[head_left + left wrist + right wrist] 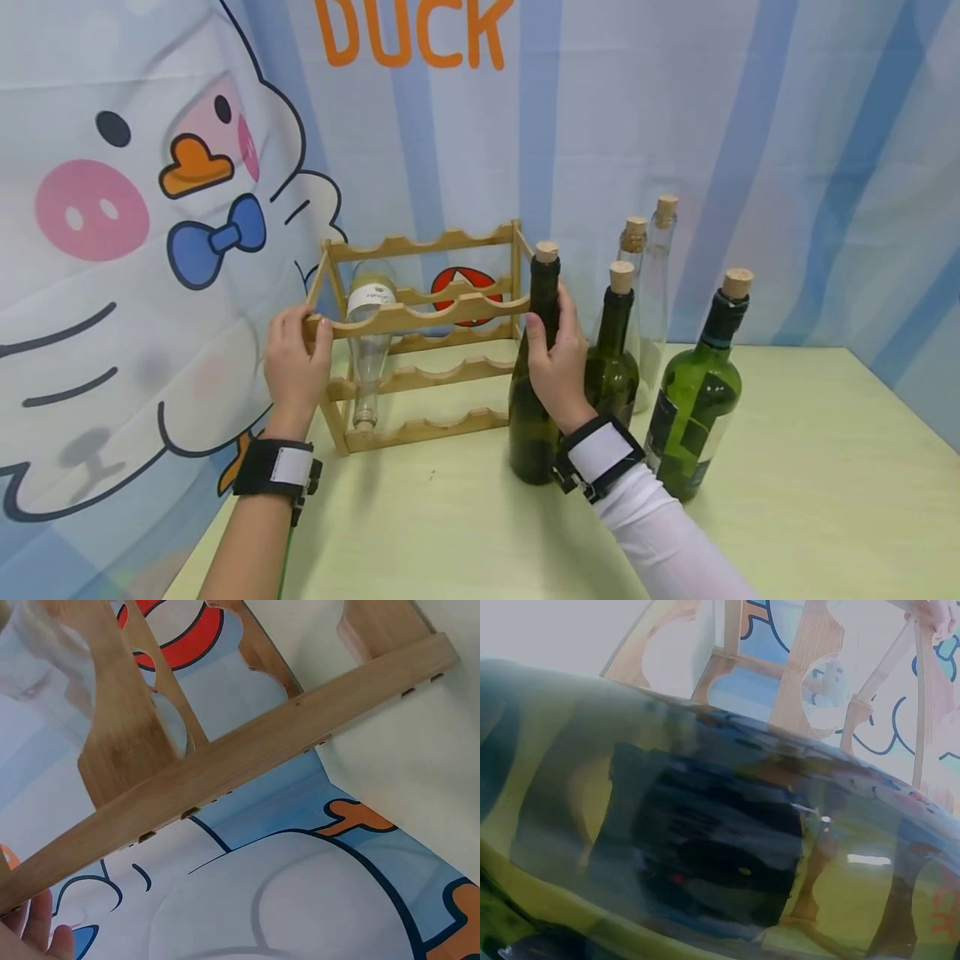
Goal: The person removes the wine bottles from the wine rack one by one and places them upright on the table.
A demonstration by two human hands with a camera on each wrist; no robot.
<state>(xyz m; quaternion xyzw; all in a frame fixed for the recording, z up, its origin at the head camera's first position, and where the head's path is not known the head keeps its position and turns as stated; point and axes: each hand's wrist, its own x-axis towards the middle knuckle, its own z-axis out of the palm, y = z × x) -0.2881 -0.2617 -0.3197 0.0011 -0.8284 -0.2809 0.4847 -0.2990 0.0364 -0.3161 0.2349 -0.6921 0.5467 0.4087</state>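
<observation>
A wooden wine rack [431,317] stands on the table, its side upright [225,761] close up in the left wrist view. My left hand [296,362] grips its front upper left corner, thumb in front; fingertips [39,934] show at the lower left of the left wrist view. A clear bottle [369,333] with a white label lies in the left upper cradle, neck toward me. My right hand [558,362] holds a dark corked wine bottle [534,425] around its shoulder, upright before the rack's right end. Green bottle glass [705,847] fills most of the right wrist view.
Right of the held bottle stand another dark green corked bottle [613,358], a labelled green bottle [693,408] and two clear corked bottles, one tall [656,292]. A printed curtain [600,125] hangs behind the table [810,467] and along its left side.
</observation>
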